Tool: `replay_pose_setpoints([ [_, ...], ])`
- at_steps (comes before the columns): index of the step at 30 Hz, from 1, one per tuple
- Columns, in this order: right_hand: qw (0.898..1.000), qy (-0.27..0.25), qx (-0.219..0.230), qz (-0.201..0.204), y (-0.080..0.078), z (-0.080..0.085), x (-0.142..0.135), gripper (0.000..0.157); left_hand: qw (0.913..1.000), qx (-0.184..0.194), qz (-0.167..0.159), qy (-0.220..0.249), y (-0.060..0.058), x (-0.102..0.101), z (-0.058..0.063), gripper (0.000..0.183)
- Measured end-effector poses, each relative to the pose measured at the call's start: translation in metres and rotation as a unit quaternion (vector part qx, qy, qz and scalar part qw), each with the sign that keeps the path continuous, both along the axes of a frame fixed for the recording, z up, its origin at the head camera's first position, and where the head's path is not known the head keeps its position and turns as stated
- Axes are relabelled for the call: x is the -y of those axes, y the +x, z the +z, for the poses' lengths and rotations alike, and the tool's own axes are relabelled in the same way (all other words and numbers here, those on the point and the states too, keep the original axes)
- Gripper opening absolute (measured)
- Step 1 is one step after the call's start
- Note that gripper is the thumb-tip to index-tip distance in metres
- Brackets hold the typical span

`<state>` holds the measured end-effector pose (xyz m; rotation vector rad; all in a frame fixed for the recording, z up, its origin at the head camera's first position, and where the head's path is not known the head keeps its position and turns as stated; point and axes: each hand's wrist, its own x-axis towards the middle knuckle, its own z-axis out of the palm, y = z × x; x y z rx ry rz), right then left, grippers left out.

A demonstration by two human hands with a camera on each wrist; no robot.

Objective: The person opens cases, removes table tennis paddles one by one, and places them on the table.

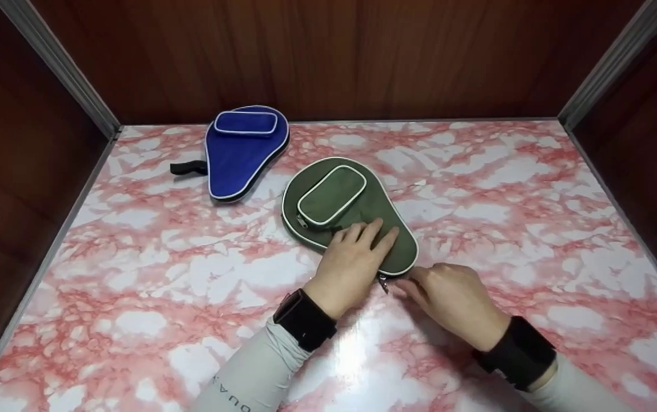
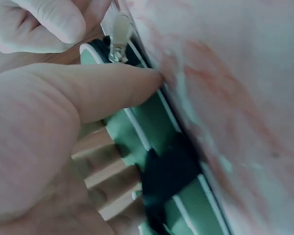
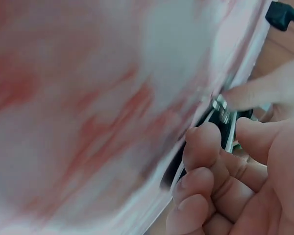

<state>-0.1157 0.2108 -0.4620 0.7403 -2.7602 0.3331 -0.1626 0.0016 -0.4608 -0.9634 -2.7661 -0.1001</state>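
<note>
A green table tennis bat case (image 1: 385,200) with white piping and a small zipped pocket lies flat, its narrow end towards me. My left hand (image 1: 351,263) holds it near that end, fingers over the top and thumb (image 2: 122,88) against the zipped side. A metal zip pull (image 2: 120,32) hangs at the narrow end, just past this thumb. Right beside the pull is my right hand (image 1: 457,300), fingers loosely curled; thumb (image 3: 257,134) and index finger (image 3: 203,144) are apart. A black strap (image 2: 169,169) shows on the case's side.
A blue bat case (image 1: 237,151) with white piping and a black strap (image 1: 188,167) lies farther back to the left. The red-and-white marbled tabletop (image 1: 151,274) is bordered by dark wooden panels (image 1: 334,57) at the back and both sides.
</note>
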Motion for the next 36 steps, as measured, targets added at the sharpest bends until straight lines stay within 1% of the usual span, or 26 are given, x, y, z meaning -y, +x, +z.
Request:
replay_pose_setpoints([
  [4, 0.999, -0.015, 0.011, -0.026, -0.001, 0.002, -0.015, 0.031, 0.9995, -0.005, 0.014, -0.028, 0.0, -0.009, 0.002, 0.068],
  [8, 0.998, -0.035, 0.019, -0.041, -0.004, 0.004, -0.024, 0.024, 0.9994, -0.01, 0.019, -0.027, 0.001, -0.01, 0.0, 0.072],
  [11, 0.998, -0.042, 0.012, -0.049, -0.006, 0.004, -0.03, 0.026, 0.9999, 0.002, 0.004, -0.014, 0.003, -0.006, -0.001, 0.077],
  [13, 0.998, -0.045, 0.007, -0.053, -0.006, 0.004, -0.034, 0.03, 0.9997, 0.019, -0.014, -0.002, 0.004, -0.001, 0.0, 0.079],
  [15, 0.997, -0.047, 0.003, -0.057, -0.007, 0.003, -0.038, 0.032, 0.9987, 0.04, -0.031, 0.011, 0.004, 0.004, 0.002, 0.078],
  [18, 0.997, -0.052, 0.002, -0.058, -0.006, 0.002, -0.042, 0.035, 0.9966, 0.06, -0.046, 0.032, 0.004, 0.012, 0.004, 0.063],
  [21, 0.997, -0.056, -0.002, -0.053, -0.006, 0.002, -0.045, 0.038, 0.9948, 0.072, -0.048, 0.054, 0.004, 0.017, 0.006, 0.049],
  [23, 0.997, -0.058, -0.008, -0.046, -0.007, 0.002, -0.046, 0.039, 0.9942, 0.069, -0.046, 0.068, 0.006, 0.02, 0.01, 0.04],
  [25, 0.997, -0.059, -0.014, -0.041, -0.007, 0.001, -0.048, 0.04, 0.9947, 0.05, -0.042, 0.08, 0.007, 0.019, 0.014, 0.032],
  [26, 0.997, -0.06, -0.017, -0.04, -0.007, 0.0, -0.049, 0.041, 0.9954, 0.032, -0.038, 0.082, 0.008, 0.017, 0.016, 0.026],
  [28, 0.997, -0.061, -0.016, -0.039, -0.007, 0.0, -0.05, 0.043, 0.9966, -0.003, -0.019, 0.08, 0.011, 0.01, 0.019, 0.016],
  [29, 0.997, -0.059, -0.014, -0.039, -0.008, 0.0, -0.05, 0.044, 0.9969, -0.019, -0.005, 0.076, 0.011, 0.006, 0.02, 0.018],
  [30, 0.998, -0.057, -0.011, -0.041, -0.008, 0.0, -0.051, 0.046, 0.9968, -0.032, 0.012, 0.072, 0.012, 0.001, 0.02, 0.024],
  [32, 0.998, -0.05, 0.0, -0.043, -0.011, 0.0, -0.051, 0.052, 0.995, -0.057, 0.055, 0.06, 0.012, -0.011, 0.019, 0.036],
  [34, 0.998, -0.043, 0.014, -0.048, -0.015, 0.0, -0.051, 0.06, 0.9906, -0.08, 0.1, 0.048, 0.01, -0.021, 0.015, 0.043],
  [36, 0.998, -0.037, 0.025, -0.051, -0.019, 0.001, -0.051, 0.066, 0.9842, -0.107, 0.137, 0.033, 0.007, -0.029, 0.012, 0.047],
])
